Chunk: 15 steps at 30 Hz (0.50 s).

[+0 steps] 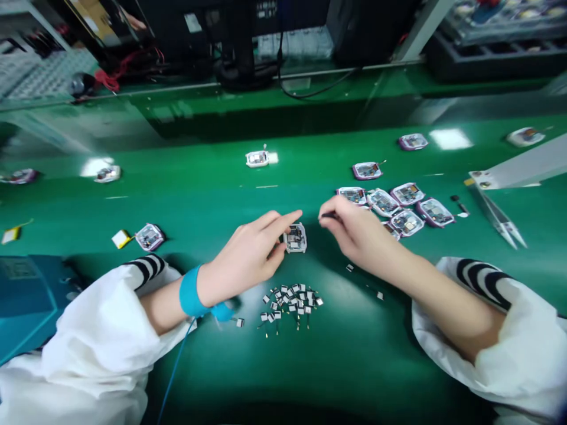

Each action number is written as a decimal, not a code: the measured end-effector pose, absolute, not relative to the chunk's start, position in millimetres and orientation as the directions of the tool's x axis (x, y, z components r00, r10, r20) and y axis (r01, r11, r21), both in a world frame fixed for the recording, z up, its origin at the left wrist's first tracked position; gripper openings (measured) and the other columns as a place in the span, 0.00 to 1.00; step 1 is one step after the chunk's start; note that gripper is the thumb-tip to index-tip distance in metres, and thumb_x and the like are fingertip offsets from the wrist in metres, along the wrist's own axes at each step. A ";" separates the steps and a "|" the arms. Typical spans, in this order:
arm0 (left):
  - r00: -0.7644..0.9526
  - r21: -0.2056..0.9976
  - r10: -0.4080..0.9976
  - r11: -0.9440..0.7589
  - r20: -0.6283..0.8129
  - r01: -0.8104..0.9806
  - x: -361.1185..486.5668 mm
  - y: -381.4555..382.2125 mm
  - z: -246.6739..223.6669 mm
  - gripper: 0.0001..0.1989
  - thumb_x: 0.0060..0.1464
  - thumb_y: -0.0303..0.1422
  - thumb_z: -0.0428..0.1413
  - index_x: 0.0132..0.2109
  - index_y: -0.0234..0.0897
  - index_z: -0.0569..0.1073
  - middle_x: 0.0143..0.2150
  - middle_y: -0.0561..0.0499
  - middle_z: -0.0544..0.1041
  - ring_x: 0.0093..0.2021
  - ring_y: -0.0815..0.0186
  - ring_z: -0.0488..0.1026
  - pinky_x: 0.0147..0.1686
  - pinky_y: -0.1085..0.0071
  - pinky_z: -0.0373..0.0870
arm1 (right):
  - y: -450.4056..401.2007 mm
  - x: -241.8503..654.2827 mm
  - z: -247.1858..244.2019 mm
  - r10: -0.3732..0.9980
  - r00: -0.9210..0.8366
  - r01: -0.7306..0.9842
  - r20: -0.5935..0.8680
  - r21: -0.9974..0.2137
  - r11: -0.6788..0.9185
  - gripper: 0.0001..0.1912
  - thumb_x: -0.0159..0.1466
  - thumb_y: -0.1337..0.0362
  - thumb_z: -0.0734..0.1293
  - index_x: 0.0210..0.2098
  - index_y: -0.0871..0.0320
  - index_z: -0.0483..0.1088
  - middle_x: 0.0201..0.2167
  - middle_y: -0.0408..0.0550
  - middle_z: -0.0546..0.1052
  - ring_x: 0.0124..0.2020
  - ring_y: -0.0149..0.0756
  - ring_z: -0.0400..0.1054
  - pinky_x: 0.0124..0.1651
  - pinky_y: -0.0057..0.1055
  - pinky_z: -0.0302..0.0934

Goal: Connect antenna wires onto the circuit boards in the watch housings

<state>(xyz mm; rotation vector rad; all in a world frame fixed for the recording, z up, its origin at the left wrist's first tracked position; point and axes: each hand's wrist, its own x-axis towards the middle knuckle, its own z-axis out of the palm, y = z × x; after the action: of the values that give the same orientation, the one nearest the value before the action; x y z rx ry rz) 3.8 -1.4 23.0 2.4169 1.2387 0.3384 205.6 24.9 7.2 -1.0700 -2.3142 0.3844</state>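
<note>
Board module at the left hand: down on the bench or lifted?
Down. The circuit-board module rests on the green bench, with the left hand at its edge and no fingers visibly under it.

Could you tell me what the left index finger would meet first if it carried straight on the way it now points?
The left index finger seems to point at the right hand, whose fingertips lie just ahead across a small gap. Depth is hard to judge from this view, so it might pass slightly above them.
</note>
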 end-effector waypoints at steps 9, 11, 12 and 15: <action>0.789 0.630 0.614 -0.621 0.021 0.466 -1.2 33.8 -3.7 0.36 0.52 0.29 0.53 0.62 0.41 0.43 0.49 0.47 0.68 0.44 0.64 0.63 0.47 0.66 0.65 | 8.2 189.5 -6.9 0.708 -0.659 0.682 0.253 -0.196 0.705 0.07 0.60 0.66 0.60 0.32 0.63 0.69 0.29 0.49 0.71 0.32 0.32 0.66 0.35 0.29 0.63; 0.766 0.629 0.641 -0.615 0.049 0.475 0.2 32.5 -5.8 0.36 0.50 0.31 0.56 0.61 0.42 0.47 0.47 0.48 0.70 0.42 0.64 0.64 0.45 0.65 0.65 | 5.2 188.2 -8.7 0.690 -0.675 0.686 0.262 -0.122 0.718 0.07 0.59 0.70 0.60 0.31 0.64 0.70 0.29 0.49 0.70 0.31 0.33 0.65 0.34 0.30 0.62; 0.750 0.628 0.658 -0.610 0.062 0.484 0.9 31.3 -6.5 0.36 0.48 0.31 0.57 0.61 0.42 0.49 0.46 0.48 0.70 0.43 0.63 0.64 0.46 0.64 0.65 | 3.6 187.4 -8.2 0.683 -0.680 0.689 0.265 -0.086 0.720 0.07 0.59 0.71 0.60 0.30 0.63 0.70 0.28 0.49 0.70 0.30 0.34 0.65 0.32 0.30 0.61; 0.694 0.634 0.712 -0.587 0.108 0.503 2.9 26.2 -8.6 0.36 0.45 0.34 0.60 0.59 0.40 0.52 0.45 0.48 0.71 0.44 0.62 0.65 0.47 0.61 0.65 | -1.4 183.4 -2.3 0.679 -0.679 0.708 0.279 0.003 0.707 0.07 0.58 0.72 0.60 0.28 0.63 0.70 0.26 0.49 0.69 0.28 0.35 0.63 0.30 0.31 0.58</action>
<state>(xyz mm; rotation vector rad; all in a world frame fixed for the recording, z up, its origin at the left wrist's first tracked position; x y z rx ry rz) 2.9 26.2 -8.6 2.3253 0.9279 0.4757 183.4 -1.4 -2.3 -1.1014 -2.6578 -0.1607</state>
